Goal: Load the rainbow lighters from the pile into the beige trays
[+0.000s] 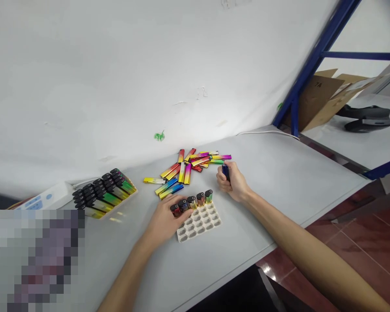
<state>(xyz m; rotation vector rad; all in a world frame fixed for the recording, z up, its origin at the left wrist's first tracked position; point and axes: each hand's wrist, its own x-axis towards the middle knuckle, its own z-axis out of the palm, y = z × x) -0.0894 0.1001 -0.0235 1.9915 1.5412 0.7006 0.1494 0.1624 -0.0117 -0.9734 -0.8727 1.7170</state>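
A pale moulded tray (196, 227) sits on the grey tabletop (263, 160) between the two hands, its oval sockets showing open in the rows toward the person. Along its far edge stands one row of five black-topped lighters (200, 199), upright in their sockets, coloured from left to right red, blue, yellow, red and green. The left hand (164, 219) is half curled around the left end of that row, thumb along the near side and fingers mostly hidden behind; whether it grips any of them cannot be told. The right hand (232, 182) is closed in a fist around a dark blue lighter (225, 172), held just right of the row and apart from it. Beyond the tray lies a loose pile of metallic lighters (187, 174) in yellow, red, magenta, blue and green. To the left, a second tray (123, 202) is packed with rows of black-topped lighters (112, 197), their bodies shading from yellow to green and silver. Beside it rests a long white box (48, 196) with blue printing too small to read. At right, behind a blue metal frame (307, 69), a cardboard box (312, 102) with raised flaps reads "7A"; its contents are hidden.
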